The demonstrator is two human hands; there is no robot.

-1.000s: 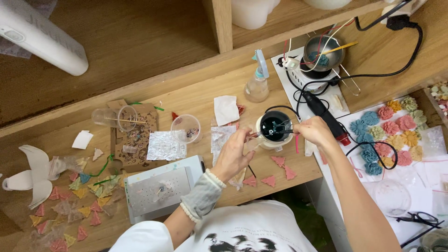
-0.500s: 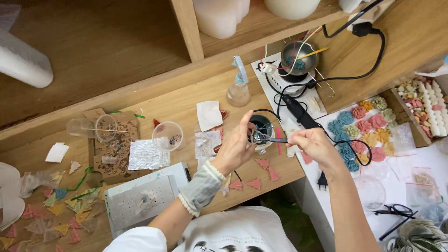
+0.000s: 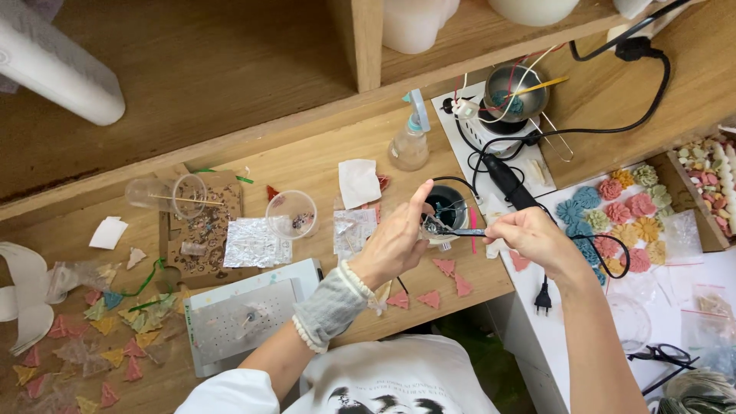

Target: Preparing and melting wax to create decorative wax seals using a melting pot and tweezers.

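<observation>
My left hand [image 3: 395, 244] is raised beside a small cup of dark blue liquid [image 3: 447, 205] on the wooden bench, and its fingertips pinch a small pale piece [image 3: 429, 227] at the cup's front edge. My right hand [image 3: 537, 238] holds thin dark tweezers [image 3: 464, 231], whose tips point left and meet that piece. A grey cuff with white trim covers my left wrist. The cup is partly hidden behind the fingers and the tool.
A spray bottle [image 3: 410, 142] and a metal pot on a white hot plate [image 3: 515, 92] stand behind the cup. Coloured flower shapes [image 3: 621, 215] lie at right, pink triangles [image 3: 445, 284] in front. A plastic cup [image 3: 291, 215], foil [image 3: 253, 244] and a white device [image 3: 245, 314] lie at left. Black cables [image 3: 606, 126] trail across.
My right hand has come off the top of the cup and drawn back to the right with the tweezers. My left hand has risen to the cup's front edge.
</observation>
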